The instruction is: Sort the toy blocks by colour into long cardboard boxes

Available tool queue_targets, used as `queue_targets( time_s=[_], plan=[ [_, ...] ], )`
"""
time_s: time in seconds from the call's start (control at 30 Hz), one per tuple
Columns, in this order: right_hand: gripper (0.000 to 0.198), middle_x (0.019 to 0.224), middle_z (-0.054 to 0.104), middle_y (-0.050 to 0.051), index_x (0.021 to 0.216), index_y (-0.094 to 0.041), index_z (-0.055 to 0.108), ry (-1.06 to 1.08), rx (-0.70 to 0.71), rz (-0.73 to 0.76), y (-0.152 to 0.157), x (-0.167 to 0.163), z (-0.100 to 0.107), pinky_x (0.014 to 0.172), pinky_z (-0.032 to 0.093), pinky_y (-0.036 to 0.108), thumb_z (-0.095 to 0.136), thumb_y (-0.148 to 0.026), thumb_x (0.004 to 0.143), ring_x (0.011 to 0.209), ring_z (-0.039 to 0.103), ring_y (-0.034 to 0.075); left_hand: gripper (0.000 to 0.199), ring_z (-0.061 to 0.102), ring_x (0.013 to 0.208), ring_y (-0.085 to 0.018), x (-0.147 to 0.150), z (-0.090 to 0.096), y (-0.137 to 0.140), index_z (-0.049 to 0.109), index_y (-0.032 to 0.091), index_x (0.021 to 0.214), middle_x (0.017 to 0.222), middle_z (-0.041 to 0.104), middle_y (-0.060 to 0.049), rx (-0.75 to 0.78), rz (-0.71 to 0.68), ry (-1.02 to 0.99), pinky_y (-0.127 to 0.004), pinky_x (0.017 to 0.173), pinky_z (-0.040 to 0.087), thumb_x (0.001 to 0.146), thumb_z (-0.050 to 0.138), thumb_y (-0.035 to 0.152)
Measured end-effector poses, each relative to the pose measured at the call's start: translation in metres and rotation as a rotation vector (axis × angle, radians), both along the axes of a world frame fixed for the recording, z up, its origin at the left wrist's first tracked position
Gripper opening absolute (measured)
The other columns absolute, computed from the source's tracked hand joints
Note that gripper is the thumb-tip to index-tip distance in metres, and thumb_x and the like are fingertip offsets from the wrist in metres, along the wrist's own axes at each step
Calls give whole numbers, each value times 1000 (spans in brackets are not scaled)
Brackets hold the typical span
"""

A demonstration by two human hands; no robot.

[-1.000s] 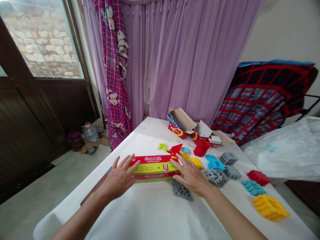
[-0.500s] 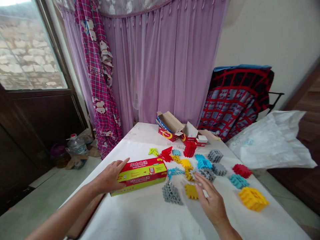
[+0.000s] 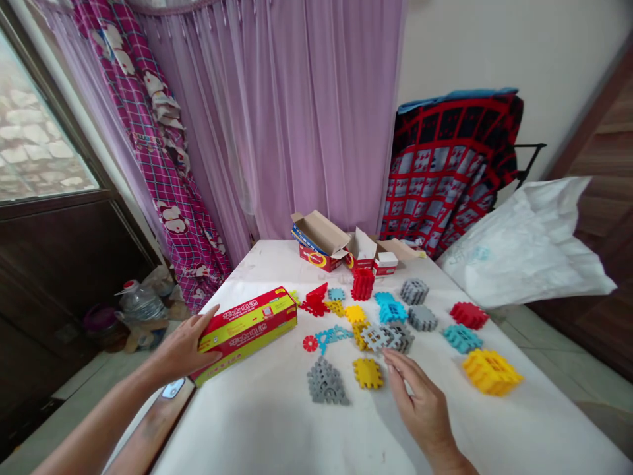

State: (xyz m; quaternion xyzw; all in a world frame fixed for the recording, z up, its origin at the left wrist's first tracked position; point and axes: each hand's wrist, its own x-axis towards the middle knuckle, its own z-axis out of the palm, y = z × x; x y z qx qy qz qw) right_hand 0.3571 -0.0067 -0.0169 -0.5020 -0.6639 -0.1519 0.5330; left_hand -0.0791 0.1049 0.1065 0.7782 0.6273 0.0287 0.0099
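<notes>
My left hand (image 3: pixel 190 346) grips the near left end of a long red and yellow-green battery box (image 3: pixel 250 326), thumb on its front side and fingers over the top. My right hand (image 3: pixel 420 396) is loosely curled, thumb a little apart from the fingers. Its fingertips are at the lower edge of a light grey toothed plastic block (image 3: pixel 376 336); whether they touch it I cannot tell. Just left of that hand lies a flat yellow toothed block (image 3: pixel 368 373). Farther left lies a grey triangular block assembly (image 3: pixel 326 382). A blue lattice piece (image 3: pixel 333 336) and a small red wheel (image 3: pixel 310 343) lie beyond it.
Several block builds lie around: a red one (image 3: pixel 362 284), bright blue ones (image 3: pixel 390 307), grey ones (image 3: pixel 414 291) and a large yellow one (image 3: pixel 492 373). Open cartons (image 3: pixel 321 257) stand at the table's far end. A white bag (image 3: pixel 524 251) is beyond the right edge.
The camera view has turned right. My left hand has tilted the battery box, its right end swinging away, uncovering the red wheel. My right hand's fingers have drawn closer together.
</notes>
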Motion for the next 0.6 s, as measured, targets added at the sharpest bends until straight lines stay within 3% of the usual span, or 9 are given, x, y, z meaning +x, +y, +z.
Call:
queue_targets(
  time_s=[0.17, 0.33, 0.43, 0.53, 0.6],
  plan=[
    [25, 102, 76, 7, 111, -20, 68, -15, -13, 32, 1, -9, 5, 85, 60, 30, 53, -13, 92, 93, 73, 19, 86, 58, 118, -28, 3, -38, -10, 31, 20, 151, 134, 57, -13, 67, -193, -63, -37, 102, 45, 75, 59, 49],
    [25, 104, 76, 7, 107, -20, 71, -94, -140, 150, 27, -34, 36, 86, 59, 32, 50, -15, 93, 95, 72, 19, 87, 58, 119, -30, 0, -65, -17, 30, 22, 153, 135, 59, -13, 110, -240, -62, -39, 101, 46, 76, 61, 49],
    [27, 107, 75, 8, 106, -21, 72, -188, -232, 246, 62, -56, 62, 90, 57, 36, 49, -17, 93, 99, 70, 20, 83, 56, 125, -31, 0, -59, -21, 32, 20, 152, 141, 57, -15, 82, -235, -57, -44, 106, 43, 82, 54, 59],
    [30, 119, 71, 9, 112, -23, 72, -308, -377, 313, 99, -76, 81, 96, 53, 40, 54, -15, 88, 108, 66, 23, 67, 52, 132, -30, 2, -40, -25, 37, 23, 150, 144, 56, -12, 40, -196, -35, -51, 114, 33, 92, 40, 57],
    [35, 125, 68, 9, 115, -23, 71, -411, -491, 366, 117, -84, 87, 101, 49, 44, 59, -15, 84, 115, 63, 25, 65, 50, 134, -30, 1, -27, -29, 42, 24, 148, 146, 54, -12, 21, -191, -3, -55, 115, 30, 91, 43, 56]
  ],
)
